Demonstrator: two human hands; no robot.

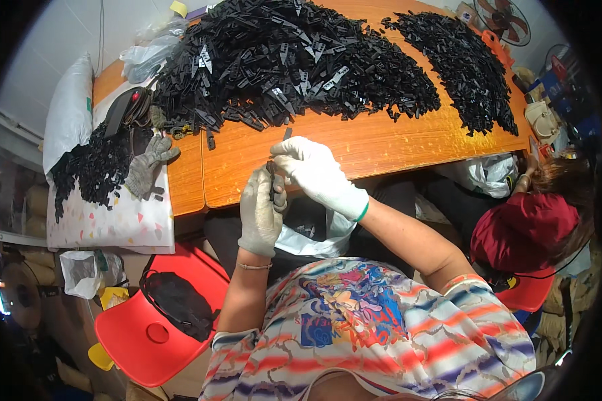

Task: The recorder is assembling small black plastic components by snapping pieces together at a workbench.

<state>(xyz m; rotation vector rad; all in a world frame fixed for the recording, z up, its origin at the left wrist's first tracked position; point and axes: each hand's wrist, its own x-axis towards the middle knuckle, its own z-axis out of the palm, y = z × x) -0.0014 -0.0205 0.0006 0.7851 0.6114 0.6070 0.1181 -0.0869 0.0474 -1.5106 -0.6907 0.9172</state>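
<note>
Both of my hands wear pale knit gloves and meet over the near edge of the table. My left hand [259, 212] is closed around a narrow black plastic piece [271, 182], which stands roughly upright between thumb and fingers. My right hand [316, 172] bends in from the right, its fingers pinched together at the top of that piece; whatever lies between its fingertips is hidden. Just beyond those fingertips shows a small dark flat piece [287, 134]; I cannot tell whether it is touched. A large heap of black plastic pieces [267, 63] covers the table ahead.
Another black heap [458, 70] lies at the right. On the left, a cloth-covered surface [147, 224] carries more black pieces and a grey glove [147, 164]. An open white bag [321, 244] hangs below my hands. A red chair [134, 334] stands left; a person in dark red [525, 230] sits right.
</note>
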